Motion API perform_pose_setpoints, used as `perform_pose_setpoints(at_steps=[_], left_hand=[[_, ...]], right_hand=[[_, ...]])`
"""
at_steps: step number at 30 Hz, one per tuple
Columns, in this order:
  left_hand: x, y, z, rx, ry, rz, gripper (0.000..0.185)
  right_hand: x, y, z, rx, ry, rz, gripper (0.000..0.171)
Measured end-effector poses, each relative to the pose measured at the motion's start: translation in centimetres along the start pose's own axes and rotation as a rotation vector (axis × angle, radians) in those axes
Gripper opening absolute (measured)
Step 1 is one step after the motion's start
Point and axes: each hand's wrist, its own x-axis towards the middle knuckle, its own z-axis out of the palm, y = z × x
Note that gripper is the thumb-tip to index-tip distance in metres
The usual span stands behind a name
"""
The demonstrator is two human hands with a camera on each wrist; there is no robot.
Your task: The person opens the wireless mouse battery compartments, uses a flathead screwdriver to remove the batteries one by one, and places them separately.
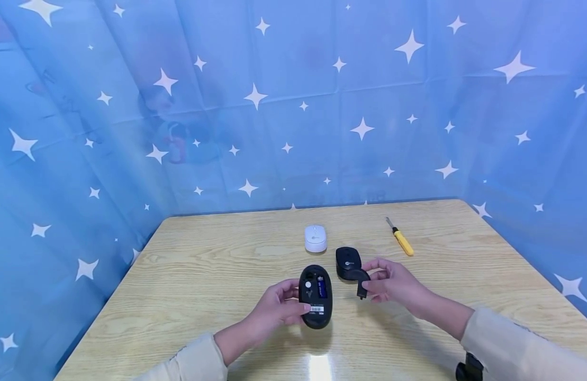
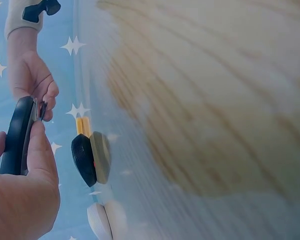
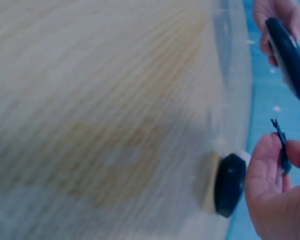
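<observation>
My left hand (image 1: 280, 307) grips a black computer mouse (image 1: 315, 317), its underside turned up toward the head camera. The battery compartment is uncovered, and a blue battery (image 1: 322, 287) lies inside it. Between thumb and fingers, my right hand (image 1: 393, 284) pinches a small black battery cover (image 1: 362, 289), which shows edge-on as a thin piece in the right wrist view. This cover is to the right of the held mouse, apart from it. Behind the cover, a second black mouse (image 1: 348, 257) sits upright on the table, partly overlapped by it in the head view.
A white mouse (image 1: 315, 238) rests farther back on the wooden table (image 1: 217, 264). To its right lies a screwdriver (image 1: 402, 241) with a yellow handle. A blue curtain (image 1: 293, 63) with white stars hangs behind and beside the table.
</observation>
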Motion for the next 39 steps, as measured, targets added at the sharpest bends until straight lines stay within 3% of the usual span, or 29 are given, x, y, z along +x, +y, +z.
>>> perform_pose_setpoints(at_steps=[10, 22, 39], left_hand=[[-0.3, 0.0, -0.3, 0.012, -0.001, 0.002, 0.055], [-0.3, 0.0, -0.3, 0.013, -0.005, 0.010, 0.055], [-0.3, -0.5, -0.6, 0.017, -0.016, 0.012, 0.053]], right_hand=[[-0.5, 1.6, 0.0, -0.065, -0.032, 0.014, 0.037], [-0.6, 3.3, 0.0, -0.066, -0.093, 0.029, 0.033], [-0.8, 3.5, 0.5, -0.140, -0.036, 0.048, 0.027]])
